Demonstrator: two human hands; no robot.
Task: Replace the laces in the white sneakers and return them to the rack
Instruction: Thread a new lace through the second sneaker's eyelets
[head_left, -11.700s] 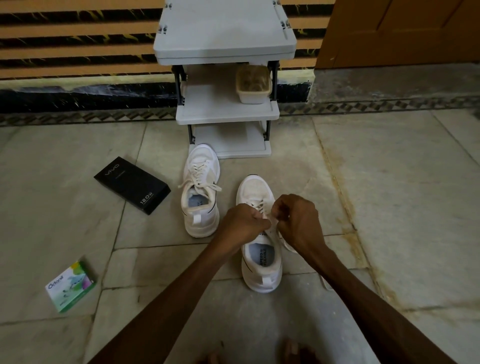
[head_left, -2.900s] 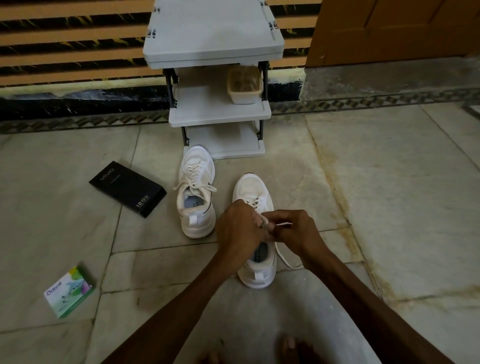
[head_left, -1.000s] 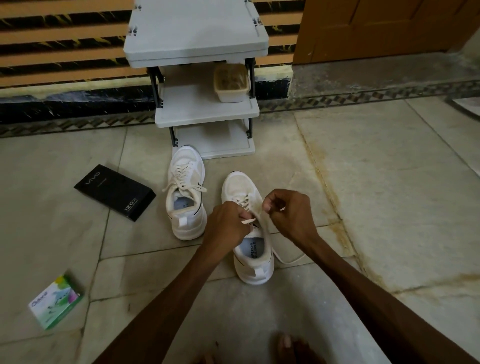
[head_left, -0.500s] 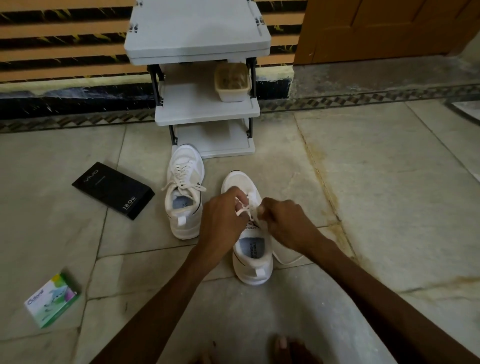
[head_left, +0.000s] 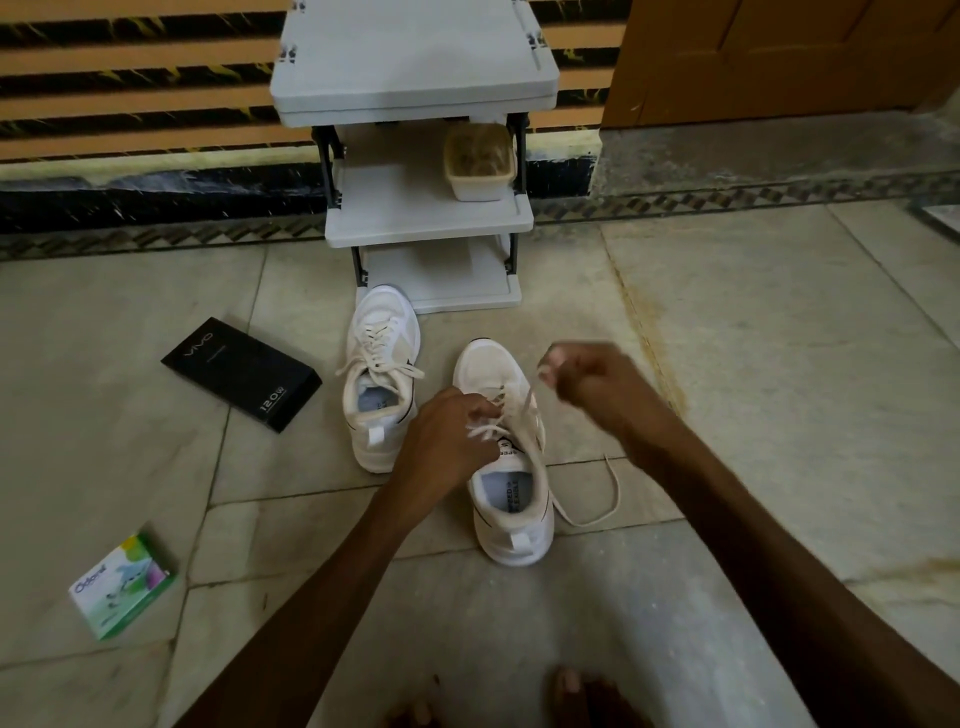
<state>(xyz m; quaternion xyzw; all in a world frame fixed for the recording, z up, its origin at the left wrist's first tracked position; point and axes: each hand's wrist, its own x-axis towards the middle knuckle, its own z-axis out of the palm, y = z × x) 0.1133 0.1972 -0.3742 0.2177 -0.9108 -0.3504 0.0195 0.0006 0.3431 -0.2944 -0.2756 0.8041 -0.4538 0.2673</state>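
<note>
The white mesh sneaker (head_left: 485, 366) points away from us; our left hand (head_left: 447, 441) pinches its flat cream lace (head_left: 529, 402), and our right hand (head_left: 592, 387) grips the end beyond.

Home, likely entry area beside door. Stone tile floor (head_left: 753, 364), stained, patterned border strip (head_left: 727, 195) along wall foot. Small grey plastic shoe rack (head_left: 415, 67) against striped wall (head_left: 130, 78); wooden door (head_left: 779, 57) to right of it. White sneakers (head_left: 382, 374) on floor before rack. Black box (head_left: 241, 371), small green box (head_left: 122, 584) lying on tiles. Bare toes (head_left: 566, 686) at bottom edge.
</note>
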